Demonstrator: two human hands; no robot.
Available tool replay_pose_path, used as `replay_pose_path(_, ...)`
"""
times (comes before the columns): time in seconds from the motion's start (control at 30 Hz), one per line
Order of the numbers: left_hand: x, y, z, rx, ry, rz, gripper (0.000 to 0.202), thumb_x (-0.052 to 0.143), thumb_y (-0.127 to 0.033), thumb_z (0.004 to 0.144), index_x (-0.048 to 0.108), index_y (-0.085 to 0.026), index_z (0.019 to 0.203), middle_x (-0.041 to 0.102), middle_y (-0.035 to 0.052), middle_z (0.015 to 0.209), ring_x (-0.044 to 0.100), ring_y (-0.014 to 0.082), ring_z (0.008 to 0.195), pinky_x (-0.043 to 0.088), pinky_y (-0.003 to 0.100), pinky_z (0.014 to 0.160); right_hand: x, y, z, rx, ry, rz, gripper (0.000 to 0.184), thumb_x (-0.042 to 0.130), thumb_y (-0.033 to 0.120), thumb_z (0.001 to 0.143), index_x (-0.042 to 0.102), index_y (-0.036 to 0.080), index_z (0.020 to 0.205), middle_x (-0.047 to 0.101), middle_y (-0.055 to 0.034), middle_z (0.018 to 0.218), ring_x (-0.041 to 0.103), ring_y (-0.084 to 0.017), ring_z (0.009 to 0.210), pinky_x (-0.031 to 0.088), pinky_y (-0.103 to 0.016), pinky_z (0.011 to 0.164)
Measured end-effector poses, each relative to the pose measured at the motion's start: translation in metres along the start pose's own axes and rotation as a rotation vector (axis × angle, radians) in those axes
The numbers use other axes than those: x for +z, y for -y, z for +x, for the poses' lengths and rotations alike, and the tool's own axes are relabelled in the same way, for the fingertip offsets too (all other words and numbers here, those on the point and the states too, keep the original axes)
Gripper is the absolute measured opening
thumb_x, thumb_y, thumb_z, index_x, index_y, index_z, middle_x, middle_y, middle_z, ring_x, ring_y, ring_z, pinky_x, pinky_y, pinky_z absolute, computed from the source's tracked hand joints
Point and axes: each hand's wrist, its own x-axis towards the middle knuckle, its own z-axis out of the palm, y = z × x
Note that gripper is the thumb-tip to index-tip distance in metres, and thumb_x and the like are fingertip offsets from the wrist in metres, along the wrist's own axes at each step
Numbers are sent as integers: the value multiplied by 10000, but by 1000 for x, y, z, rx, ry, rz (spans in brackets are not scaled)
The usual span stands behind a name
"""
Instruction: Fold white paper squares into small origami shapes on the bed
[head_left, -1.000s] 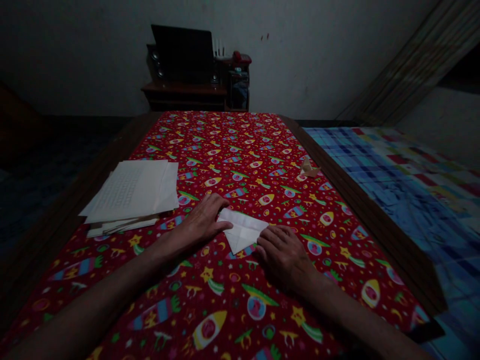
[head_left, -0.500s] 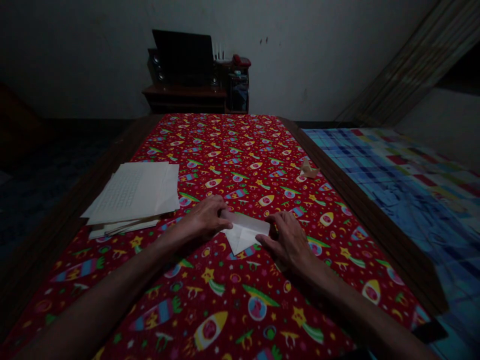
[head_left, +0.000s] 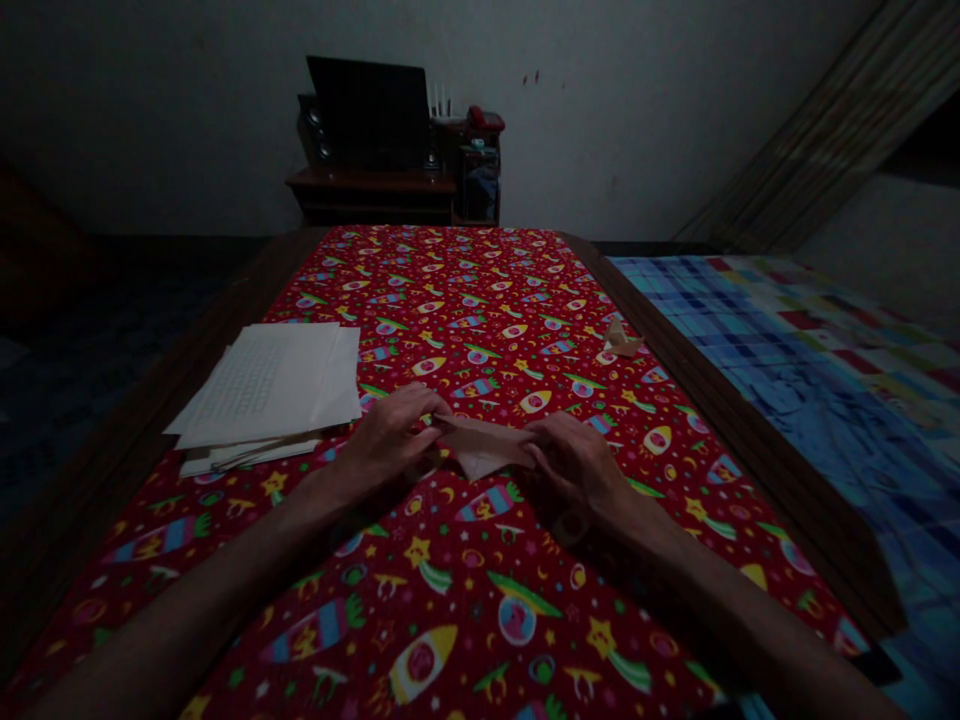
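Observation:
A small folded sheet of paper (head_left: 484, 448) is stretched between my two hands, with a straight upper edge and a point facing me. My left hand (head_left: 397, 430) pinches its left end between thumb and fingers. At the right end, my right hand (head_left: 574, 455) grips the paper the same way, fingers curled. The paper looks tilted and slightly raised, and a shadow lies below my right hand. Both ends of the paper are hidden by my fingertips.
A stack of written paper sheets (head_left: 262, 385) lies to the left on the red patterned tablecloth (head_left: 480, 560). A small folded brown paper piece (head_left: 621, 340) sits near the right edge. Beyond the table stand a monitor (head_left: 367, 110) and a red telephone (head_left: 485, 119); a bed (head_left: 750, 380) is at right.
The paper has been lifted and tilted, so its face looks darker and narrower. Both hands have closed more tightly on its ends, the left turning slightly.

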Motion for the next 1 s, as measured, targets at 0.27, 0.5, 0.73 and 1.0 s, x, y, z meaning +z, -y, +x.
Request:
replay_pose_path(0.27,7,-3,-24,332,-2,350,93,479,-162,883,552,-163,825,651,66,890,546,207,888,433,351,772,-6,8,6,-427,29,-380,192,422,129,914,607,126,863,617,-94,796,477,-184,740,398,-313,640)
replay_pose_path(0.5,22,0,-46,86,124,102,94,474,-121,884,561,-151,868,607,70,913,523,194,898,443,333,782,8,-4,-11,-302,177,-149,229,401,183,937,610,135,858,611,-87,808,486,-170,745,408,-301,662)
replay_pose_path(0.73,25,0,-43,-193,59,-51,195,523,-255,887,585,-170,723,564,24,802,514,161,800,435,290,720,5,2,-9,145,200,107,248,460,306,925,622,170,795,584,-41,744,514,-125,659,386,-236,576)
replay_pose_path(1.0,30,-3,-35,-276,46,96,200,505,-268,868,556,-168,703,542,33,774,518,175,763,437,308,683,11,-2,-8,220,194,-32,285,468,322,909,563,185,678,530,-6,638,476,-119,583,334,-240,541)
